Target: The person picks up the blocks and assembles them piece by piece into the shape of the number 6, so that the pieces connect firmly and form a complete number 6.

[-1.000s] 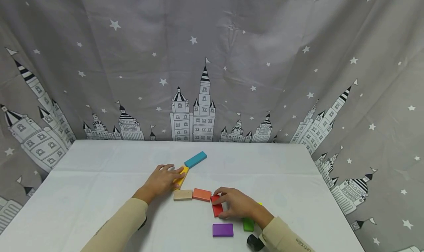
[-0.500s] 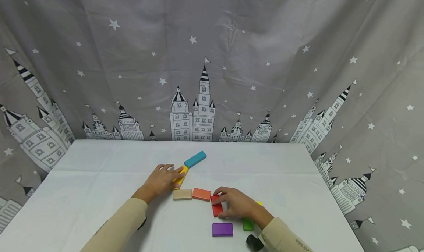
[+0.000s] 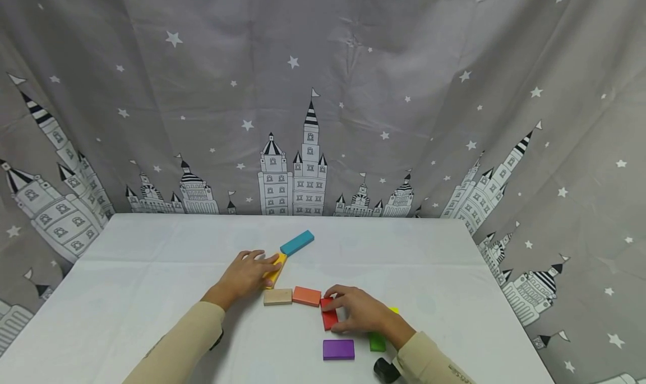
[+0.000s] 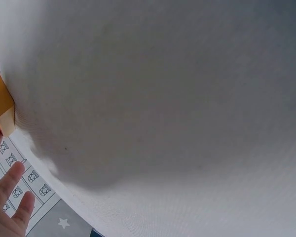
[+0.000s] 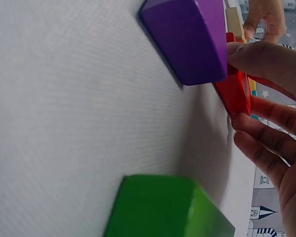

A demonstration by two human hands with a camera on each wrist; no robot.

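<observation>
Left hand point(image 3: 245, 274): thumb and fingers about the yellow block point(image 3: 275, 276), apparently pinching it, though the wrist view catches only its edge. Blue block point(image 3: 298, 243) slants off the yellow's far end; beige block point(image 3: 277, 297) lies just beside its near end. Orange block point(image 3: 307, 296) follows beige, end to end. Right hand point(image 3: 365, 311) holds the red block point(image 3: 328, 319) between thumb and fingers, at orange's right end. Purple block point(image 3: 338, 350) lies nearer the wearer; green block point(image 3: 377, 342) partly under the right wrist. All on white cloth point(image 3: 166, 272).
</observation>
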